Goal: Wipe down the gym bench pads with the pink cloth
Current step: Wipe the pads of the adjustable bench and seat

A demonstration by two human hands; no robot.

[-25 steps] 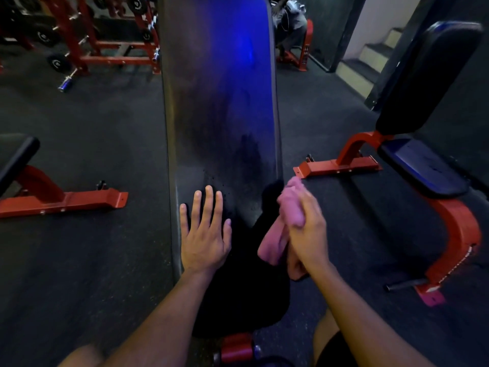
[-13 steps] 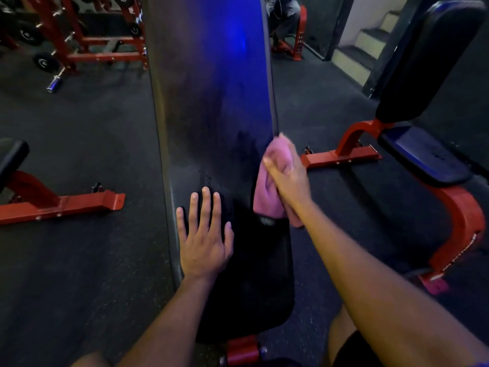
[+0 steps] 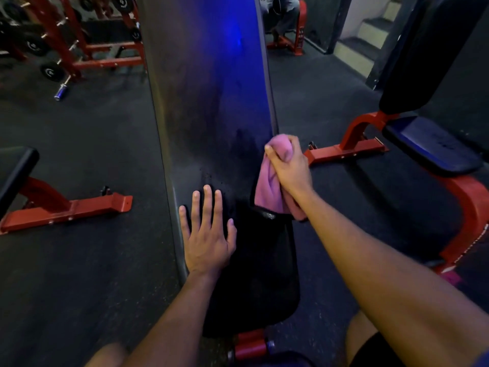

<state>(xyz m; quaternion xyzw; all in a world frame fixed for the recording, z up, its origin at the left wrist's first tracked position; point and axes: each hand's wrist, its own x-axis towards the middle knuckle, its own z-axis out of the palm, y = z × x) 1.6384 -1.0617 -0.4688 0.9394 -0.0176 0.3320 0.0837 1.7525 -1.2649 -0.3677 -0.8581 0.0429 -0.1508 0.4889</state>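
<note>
left grip (image 3: 206, 234) flat on 1 bench pad (image 3: 211, 88) | right grip (image 3: 288, 165) clutching 1 pink cloth (image 3: 267, 189)

The left hand (image 3: 207, 235) lay flat, palm down, fingers straight and slightly spread, its forearm reaching up from the lower edge of view. The right hand (image 3: 289, 165) was curled into a fist round a bunched pink cloth (image 3: 267, 189), its bare forearm stretched in from the lower right corner.

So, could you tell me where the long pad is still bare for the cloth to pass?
The long pad lies bare beyond both hands. It is crowded near its base: left hand flat, right hand gripping the pink cloth at the right edge.
</note>
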